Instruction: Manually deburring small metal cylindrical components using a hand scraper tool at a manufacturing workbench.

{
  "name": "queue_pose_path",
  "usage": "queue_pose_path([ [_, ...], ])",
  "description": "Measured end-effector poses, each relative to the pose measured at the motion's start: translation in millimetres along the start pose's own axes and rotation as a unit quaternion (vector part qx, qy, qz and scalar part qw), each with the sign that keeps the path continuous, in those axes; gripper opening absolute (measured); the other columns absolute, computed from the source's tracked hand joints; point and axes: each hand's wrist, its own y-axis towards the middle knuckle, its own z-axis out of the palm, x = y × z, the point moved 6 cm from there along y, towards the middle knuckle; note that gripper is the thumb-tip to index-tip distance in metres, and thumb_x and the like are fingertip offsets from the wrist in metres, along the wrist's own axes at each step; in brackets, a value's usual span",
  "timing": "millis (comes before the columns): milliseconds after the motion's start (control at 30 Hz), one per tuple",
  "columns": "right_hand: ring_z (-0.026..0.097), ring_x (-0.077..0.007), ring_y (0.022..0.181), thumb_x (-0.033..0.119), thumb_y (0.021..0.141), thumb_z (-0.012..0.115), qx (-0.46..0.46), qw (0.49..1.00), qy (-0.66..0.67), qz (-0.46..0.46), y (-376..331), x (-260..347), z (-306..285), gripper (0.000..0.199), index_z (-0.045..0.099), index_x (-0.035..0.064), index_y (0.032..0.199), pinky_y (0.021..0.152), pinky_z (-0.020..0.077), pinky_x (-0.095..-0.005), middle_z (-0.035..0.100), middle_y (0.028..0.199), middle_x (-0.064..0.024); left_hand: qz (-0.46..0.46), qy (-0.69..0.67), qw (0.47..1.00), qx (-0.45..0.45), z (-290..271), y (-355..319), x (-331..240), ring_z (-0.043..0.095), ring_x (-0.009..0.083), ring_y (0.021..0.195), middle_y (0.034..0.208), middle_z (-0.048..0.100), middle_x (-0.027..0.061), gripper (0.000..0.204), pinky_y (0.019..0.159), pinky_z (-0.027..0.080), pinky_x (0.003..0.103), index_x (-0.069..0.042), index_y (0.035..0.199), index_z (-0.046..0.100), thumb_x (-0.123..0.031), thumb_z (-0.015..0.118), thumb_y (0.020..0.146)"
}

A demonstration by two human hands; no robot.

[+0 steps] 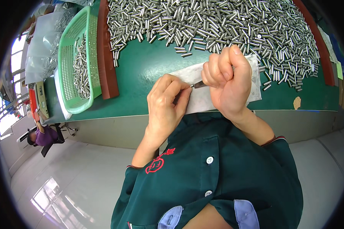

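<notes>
My right hand (229,82) is closed in a fist, thumb up, around a small tool with a narrow dark metal blade (198,84); its handle is hidden in my palm. The blade points left, toward the fingertips of my left hand (164,101). Thumb and fingers of that hand pinch a small metal pin, mostly hidden, whose end (192,86) meets the blade's tip. Both hands are over a whitish cloth (202,101) at the table's near edge. Beyond them spreads a large heap of shiny cylindrical metal pins (214,23).
Reddish-brown strips (106,57) border the green table (132,65) on both sides. At left, a light green basket (67,68) holds more pins, beside clear plastic bags (44,45). A tan scrap (297,103) lies near the right front edge. A person in purple (46,136) sits far left.
</notes>
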Motion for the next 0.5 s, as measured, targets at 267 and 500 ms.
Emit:
queue_pose_path([
  [267, 0.018, -0.0072, 0.042, 0.023, 0.090, 0.029, 0.041, 0.981, -0.172, -0.078, -8, -1, 17, 0.038, 0.027, 0.0085, 0.055, 0.041, 0.0176, -0.0234, 0.024, 0.047, 0.0012, -0.029, -0.027, 0.999, -0.008, -1, 3, 2, 0.049, 0.0239, 0.057, 0.062, 0.048, 0.0078, 0.011, 0.051, 0.040, 0.032, 0.000, 0.063, 0.054, 0.006, 0.063, 0.059],
  [500, 0.020, -0.0072, 0.043, 0.019, 0.090, 0.030, 0.047, 0.967, -0.227, -0.104, -2, 1, 22, 0.037, 0.027, 0.0086, 0.055, 0.040, 0.0190, -0.0232, 0.025, 0.048, 0.0013, -0.041, -0.016, 0.999, -0.003, -1, 4, 2, 0.049, 0.0260, 0.059, 0.064, 0.047, 0.0097, 0.011, 0.052, 0.040, 0.033, 0.001, 0.065, 0.053, 0.006, 0.061, 0.059],
])
